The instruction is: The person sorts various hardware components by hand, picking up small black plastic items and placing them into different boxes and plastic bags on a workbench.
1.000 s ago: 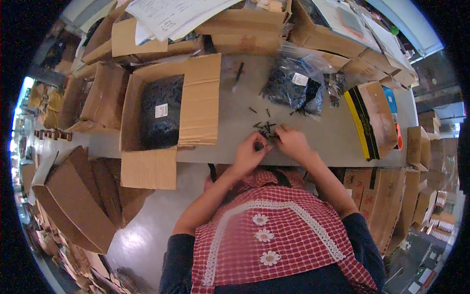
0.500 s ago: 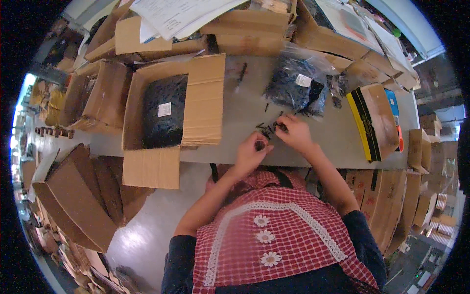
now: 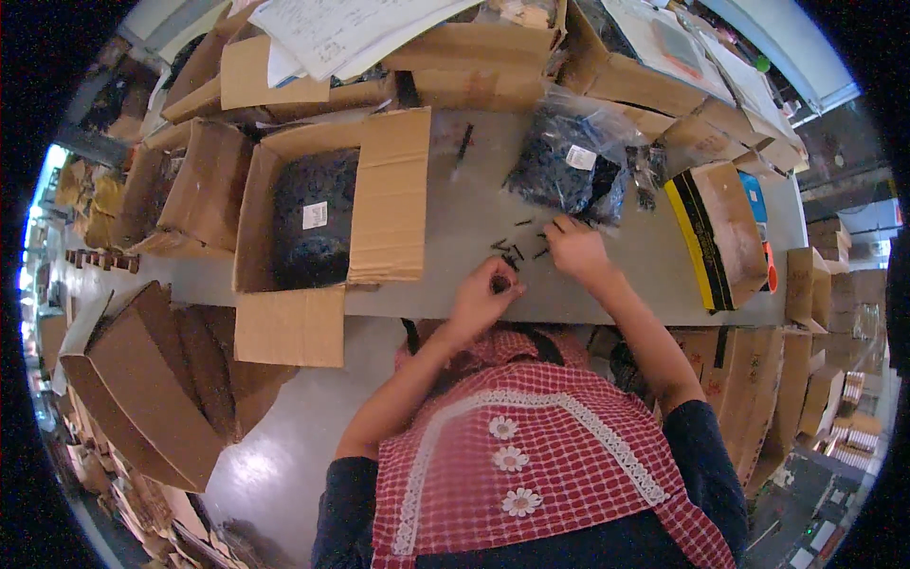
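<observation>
Several small black screw-like pieces [image 3: 512,254] lie loose on the grey table [image 3: 455,204] in front of me. My left hand [image 3: 485,294] is curled closed at the near side of this group, with dark pieces showing inside its fingers. Beyond it to the right, my right hand [image 3: 578,251] has its fingertips bent down together close to the tabletop; what they pinch, if anything, is too small to make out. Just past the right hand lies a clear plastic bag [image 3: 569,156] filled with black pieces, bearing a white label.
To the left stands an open carton [image 3: 389,199] holding a labelled black bag [image 3: 318,180]. A yellow-and-black-edged box [image 3: 725,232] sits at the right. Cartons [image 3: 474,57] and papers [image 3: 351,33] line the far edge. Brown cartons [image 3: 142,379] stand lower left.
My right hand has moved a little right and away from the left hand, toward the bag. The pieces between the hands now show more openly. My left hand stays nearly in place.
</observation>
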`<state>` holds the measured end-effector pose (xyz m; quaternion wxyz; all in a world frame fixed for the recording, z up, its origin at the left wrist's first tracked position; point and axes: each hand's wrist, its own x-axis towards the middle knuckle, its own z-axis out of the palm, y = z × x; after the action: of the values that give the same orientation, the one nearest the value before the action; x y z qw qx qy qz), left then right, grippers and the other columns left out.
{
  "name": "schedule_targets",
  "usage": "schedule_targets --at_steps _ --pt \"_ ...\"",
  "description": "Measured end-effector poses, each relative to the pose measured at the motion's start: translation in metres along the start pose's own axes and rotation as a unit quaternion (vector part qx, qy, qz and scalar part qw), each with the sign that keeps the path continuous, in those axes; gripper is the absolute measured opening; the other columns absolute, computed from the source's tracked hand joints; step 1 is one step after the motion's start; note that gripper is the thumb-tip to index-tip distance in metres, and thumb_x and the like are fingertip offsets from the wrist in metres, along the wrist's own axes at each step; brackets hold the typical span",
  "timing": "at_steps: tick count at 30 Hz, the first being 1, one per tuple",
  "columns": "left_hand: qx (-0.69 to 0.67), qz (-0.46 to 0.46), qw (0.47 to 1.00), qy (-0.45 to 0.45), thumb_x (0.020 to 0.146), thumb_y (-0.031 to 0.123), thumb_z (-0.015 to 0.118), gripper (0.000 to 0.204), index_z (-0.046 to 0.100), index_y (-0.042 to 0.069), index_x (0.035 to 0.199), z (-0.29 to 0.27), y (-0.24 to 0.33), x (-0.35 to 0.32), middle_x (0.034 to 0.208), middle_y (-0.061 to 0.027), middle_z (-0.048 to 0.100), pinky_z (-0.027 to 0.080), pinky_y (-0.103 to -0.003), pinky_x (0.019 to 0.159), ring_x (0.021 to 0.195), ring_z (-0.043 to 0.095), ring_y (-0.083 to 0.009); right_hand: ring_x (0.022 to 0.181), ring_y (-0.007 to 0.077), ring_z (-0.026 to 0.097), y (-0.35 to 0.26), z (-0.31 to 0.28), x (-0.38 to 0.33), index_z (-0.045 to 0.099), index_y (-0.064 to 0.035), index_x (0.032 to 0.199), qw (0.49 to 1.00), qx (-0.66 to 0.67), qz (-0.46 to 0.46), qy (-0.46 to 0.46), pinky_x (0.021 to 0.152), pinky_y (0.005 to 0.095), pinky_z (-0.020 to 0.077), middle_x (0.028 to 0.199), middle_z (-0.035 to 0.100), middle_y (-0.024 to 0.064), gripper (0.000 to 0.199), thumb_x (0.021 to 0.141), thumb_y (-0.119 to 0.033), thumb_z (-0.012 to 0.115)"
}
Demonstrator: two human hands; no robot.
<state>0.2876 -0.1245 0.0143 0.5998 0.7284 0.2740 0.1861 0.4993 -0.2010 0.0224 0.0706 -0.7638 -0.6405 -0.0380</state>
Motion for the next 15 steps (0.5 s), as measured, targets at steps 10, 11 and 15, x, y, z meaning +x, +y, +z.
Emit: schedule_targets --at_steps 10,11,15 --pt "0.018 0.032 0.999 0.01 0.077 0.015 0.072 0.023 0.056 0.004 0.087 -0.003 -0.002 0.001 0.082 -0.0068 0.063 0.048 -0.029 0.072 0.078 0.062 -0.0163 0.08 0.0284 0.062 -0.022 0.003 -0.034 0.06 -0.0096 0.089 0.997 -0.044 -0.067 0.007 0.063 0.0387 0.0522 0.09 0.059 0.0084 0.019 0.073 -0.019 0.065" --pt "0.02 0.029 0.999 0.009 0.077 0.015 0.072 0.022 0.056 0.004 0.088 -0.002 -0.002 0.001 0.081 -0.0073 0.064 0.049 -0.03 0.072 0.077 0.063 -0.0169 0.078 0.0278 0.061 -0.025 0.001 -0.035 0.06 -0.0094 0.086 0.997 -0.044 -0.056 -0.001 0.063 0.0383 0.0511 0.088 0.059 0.0078 0.019 0.071 -0.018 0.067" --pt "0.048 0.024 0.998 0.025 0.075 0.012 0.071 0.021 0.057 0.004 0.088 0.001 -0.005 0.001 0.08 -0.0099 0.064 0.049 -0.032 0.068 0.074 0.064 -0.0198 0.075 0.0272 0.062 -0.046 -0.039 -0.022 0.062 -0.0095 0.091 0.979 0.192 -0.045 0.046 0.064 0.0383 0.0509 0.084 0.06 0.009 0.022 0.073 -0.019 0.069"
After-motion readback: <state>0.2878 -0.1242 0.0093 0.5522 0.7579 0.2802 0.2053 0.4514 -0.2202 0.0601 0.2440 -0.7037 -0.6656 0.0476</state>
